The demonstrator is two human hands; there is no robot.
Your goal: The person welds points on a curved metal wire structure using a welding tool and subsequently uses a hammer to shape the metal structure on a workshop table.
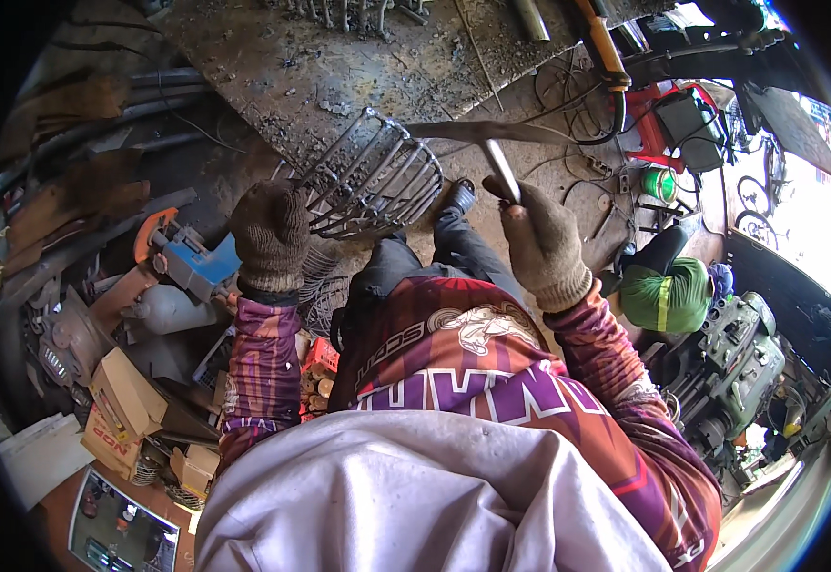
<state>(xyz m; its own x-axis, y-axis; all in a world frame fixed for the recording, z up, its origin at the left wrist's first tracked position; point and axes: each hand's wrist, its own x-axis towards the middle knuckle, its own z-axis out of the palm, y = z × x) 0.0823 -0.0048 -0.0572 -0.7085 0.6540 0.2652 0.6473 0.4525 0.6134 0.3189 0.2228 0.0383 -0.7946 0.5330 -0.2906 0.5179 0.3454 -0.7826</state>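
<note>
My gloved left hand (273,234) is closed on the left end of a curved cage of welded metal bars (377,181), which is tilted over the near edge of the metal work table (311,86). In my gloved right hand (541,236) is the metal handle of a chipping hammer (501,172). Its long dark head lies crosswise above the fist, with the left tip close to the cage's upper rim. Whether that tip touches the bars I cannot tell. Both gloves are brownish knit, and the fingers wrap round what they hold.
Metal bits litter the table top; an orange-handled electrode holder (604,48) hangs at its right. A blue-orange machine (196,262) and scrap stand left. On the right are a red chair (639,119), cables, a green can (659,184), a green-shirted person (663,294) and a large machine (735,372).
</note>
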